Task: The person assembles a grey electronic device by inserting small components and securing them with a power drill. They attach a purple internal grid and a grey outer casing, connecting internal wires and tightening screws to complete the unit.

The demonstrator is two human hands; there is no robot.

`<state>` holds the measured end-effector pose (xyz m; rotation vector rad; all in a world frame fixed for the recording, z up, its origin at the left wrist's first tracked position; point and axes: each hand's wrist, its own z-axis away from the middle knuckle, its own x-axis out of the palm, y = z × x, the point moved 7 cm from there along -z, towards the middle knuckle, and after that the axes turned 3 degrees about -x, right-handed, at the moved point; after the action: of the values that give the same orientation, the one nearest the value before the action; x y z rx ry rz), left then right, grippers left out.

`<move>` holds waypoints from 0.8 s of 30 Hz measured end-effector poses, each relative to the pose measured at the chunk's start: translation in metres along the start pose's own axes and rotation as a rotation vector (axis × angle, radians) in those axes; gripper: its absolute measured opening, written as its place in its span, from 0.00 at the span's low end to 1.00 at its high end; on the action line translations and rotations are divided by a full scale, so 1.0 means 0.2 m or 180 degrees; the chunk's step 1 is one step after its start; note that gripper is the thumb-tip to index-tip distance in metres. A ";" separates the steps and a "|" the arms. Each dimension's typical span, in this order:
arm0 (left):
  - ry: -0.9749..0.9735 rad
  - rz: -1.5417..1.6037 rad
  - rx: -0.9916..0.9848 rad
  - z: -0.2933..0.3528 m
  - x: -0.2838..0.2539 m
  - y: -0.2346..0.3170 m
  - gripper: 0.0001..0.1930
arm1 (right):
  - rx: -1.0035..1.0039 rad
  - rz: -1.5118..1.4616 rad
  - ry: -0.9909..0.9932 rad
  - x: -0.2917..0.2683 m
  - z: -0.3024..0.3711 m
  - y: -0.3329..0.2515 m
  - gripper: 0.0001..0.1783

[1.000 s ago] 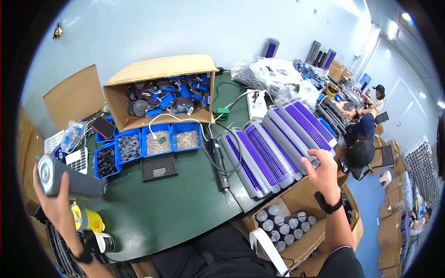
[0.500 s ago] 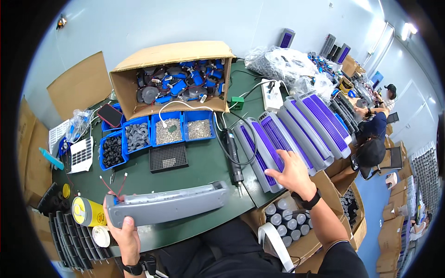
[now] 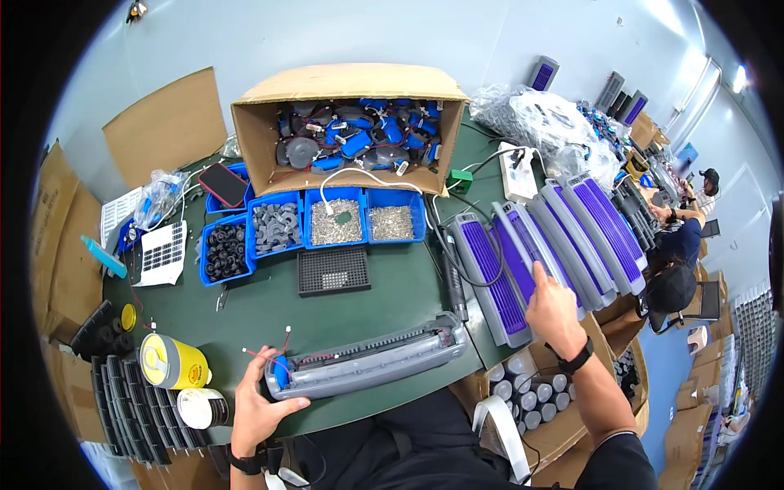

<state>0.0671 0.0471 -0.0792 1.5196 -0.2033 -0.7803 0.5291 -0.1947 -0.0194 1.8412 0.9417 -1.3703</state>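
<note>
A long grey plastic housing point(image 3: 376, 367) lies on the green table in front of me, its open side up. A blue part with thin red wires and white plugs sits at its left end. My left hand point(image 3: 265, 404) grips that end, with the thumb along the near lower edge and fingers at the outer side. My right hand point(image 3: 557, 314) is at the near end of a purple-and-grey panel point(image 3: 523, 233), with the index finger stretched along its edge. The other fingers are curled and partly hidden. A corded electric screwdriver point(image 3: 454, 282) lies left of the panels.
Behind stands a cardboard box point(image 3: 343, 82) of blue-wrapped parts with wires. Blue bins point(image 3: 282, 251) of small parts and a black perforated tray point(image 3: 333, 286) lie before it. A yellow cup point(image 3: 171, 363) stands left. Boxed cylinders point(image 3: 531, 400) are below right. Co-workers point(image 3: 678, 269) sit far right.
The grey housing has been lowered and turned, its open side now up. My left thumb has slid off its face. My right hand has closed from spread fingers onto a panel's edge. The view has shifted.
</note>
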 end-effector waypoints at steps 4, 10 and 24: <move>-0.0011 -0.0005 0.0072 -0.03 0.08 0.00 0.53 | -0.0222 -0.0221 -0.0171 -0.20 0.05 -0.01 0.34; 0.0052 -0.0522 0.0216 -0.07 0.23 0.07 0.51 | -0.0008 -0.0679 -0.0015 -0.59 0.17 -0.01 0.29; 0.0110 -0.2507 0.1931 0.26 0.24 0.66 0.58 | 0.0066 -0.4917 -0.2268 -0.30 0.20 -0.57 0.29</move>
<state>0.1164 -0.0409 0.0311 2.2265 0.2314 -1.3922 0.4003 -0.1768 0.0200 0.1814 1.9587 -2.5415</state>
